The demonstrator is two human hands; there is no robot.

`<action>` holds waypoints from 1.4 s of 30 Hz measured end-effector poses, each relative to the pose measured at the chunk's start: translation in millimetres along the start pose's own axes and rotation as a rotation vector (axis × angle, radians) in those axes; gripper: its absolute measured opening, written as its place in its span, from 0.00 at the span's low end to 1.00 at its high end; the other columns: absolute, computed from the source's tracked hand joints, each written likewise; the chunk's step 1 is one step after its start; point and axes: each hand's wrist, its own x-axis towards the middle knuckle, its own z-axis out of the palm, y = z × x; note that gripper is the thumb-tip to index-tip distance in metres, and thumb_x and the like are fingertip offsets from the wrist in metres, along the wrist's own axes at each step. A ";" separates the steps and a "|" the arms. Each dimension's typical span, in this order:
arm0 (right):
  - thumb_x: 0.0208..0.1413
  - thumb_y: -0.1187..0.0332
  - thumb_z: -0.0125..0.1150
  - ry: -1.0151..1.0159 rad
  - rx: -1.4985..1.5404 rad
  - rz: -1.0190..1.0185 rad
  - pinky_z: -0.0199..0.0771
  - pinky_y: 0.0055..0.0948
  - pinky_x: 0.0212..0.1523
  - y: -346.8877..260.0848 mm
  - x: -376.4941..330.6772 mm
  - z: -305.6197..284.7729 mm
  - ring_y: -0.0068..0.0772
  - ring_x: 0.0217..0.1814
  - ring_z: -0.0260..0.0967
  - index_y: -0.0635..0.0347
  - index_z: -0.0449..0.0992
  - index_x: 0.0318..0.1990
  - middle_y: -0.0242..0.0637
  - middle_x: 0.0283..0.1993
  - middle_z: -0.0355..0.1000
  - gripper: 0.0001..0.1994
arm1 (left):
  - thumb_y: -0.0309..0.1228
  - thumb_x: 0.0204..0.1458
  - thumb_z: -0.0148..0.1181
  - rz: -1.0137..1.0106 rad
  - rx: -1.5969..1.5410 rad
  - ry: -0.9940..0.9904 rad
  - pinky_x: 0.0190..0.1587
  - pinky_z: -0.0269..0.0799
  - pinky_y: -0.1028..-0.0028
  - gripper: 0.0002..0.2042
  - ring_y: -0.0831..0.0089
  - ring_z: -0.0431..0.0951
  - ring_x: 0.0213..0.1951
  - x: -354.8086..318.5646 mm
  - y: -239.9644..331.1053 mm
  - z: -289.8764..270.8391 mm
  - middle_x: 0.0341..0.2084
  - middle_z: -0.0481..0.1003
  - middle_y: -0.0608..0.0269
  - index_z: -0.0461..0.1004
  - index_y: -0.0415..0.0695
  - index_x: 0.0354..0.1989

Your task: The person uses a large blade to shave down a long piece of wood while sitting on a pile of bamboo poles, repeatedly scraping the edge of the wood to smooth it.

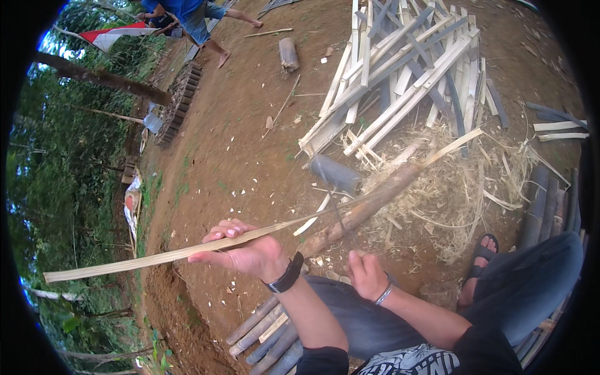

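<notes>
A long pale bamboo strip [144, 260] slants across my left hand [245, 255], which is palm up, with the fingers curled up on the strip's far side and the thumb along its near side. Toward the right the strip looks thin and blurred, passing over a brown log [369, 209]. My right hand [367, 275] is closed in a fist, low and in front of my lap. From it a thin dark knife blade [340, 219], smeared by motion, points up and crosses the strip. The fist hides the knife's handle.
Curly shavings [456, 194] lie around the log. Beyond is a large pile of split bamboo [400, 69], with a dark bamboo section [335, 174] nearer. Bamboo poles [275, 337] lie beside my legs. Another person [197, 25] stands far off at the upper left, near a red and white flag [115, 36].
</notes>
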 end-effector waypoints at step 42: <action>0.62 0.46 0.38 0.076 -0.105 -0.105 0.62 0.39 0.18 40.3 19.9 -22.1 0.33 0.13 0.62 0.62 0.69 0.20 0.34 0.08 0.59 0.29 | 0.61 0.45 0.59 0.043 0.140 0.228 0.32 0.64 0.83 0.26 0.83 0.66 0.22 -10.8 3.5 18.6 0.18 0.62 0.74 0.61 0.50 0.29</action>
